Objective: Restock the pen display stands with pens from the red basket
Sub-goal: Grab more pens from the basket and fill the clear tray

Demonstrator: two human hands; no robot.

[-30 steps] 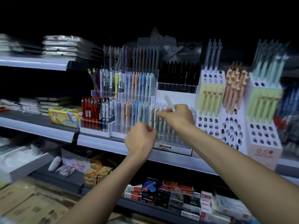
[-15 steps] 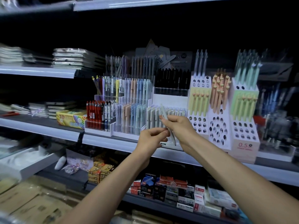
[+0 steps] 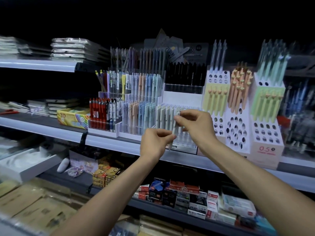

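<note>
Restocking step under way: one pale pen (image 3: 171, 144) held just in front of the clear stand (image 3: 185, 148), beside its grey row (image 3: 164, 116). Pinched low in the left grip (image 3: 155, 143), fingers of the right grip (image 3: 196, 126) curled round the top. Next, likely: tip lined over a free slot, then lowered straight. Red basket out of view.

Dim shop, white-edged shelves (image 3: 39, 65)

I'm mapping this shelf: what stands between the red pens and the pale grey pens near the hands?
Head view: a few black-and-white pens, then a clear stand of pastel pens, peach, blue and mint.
</note>
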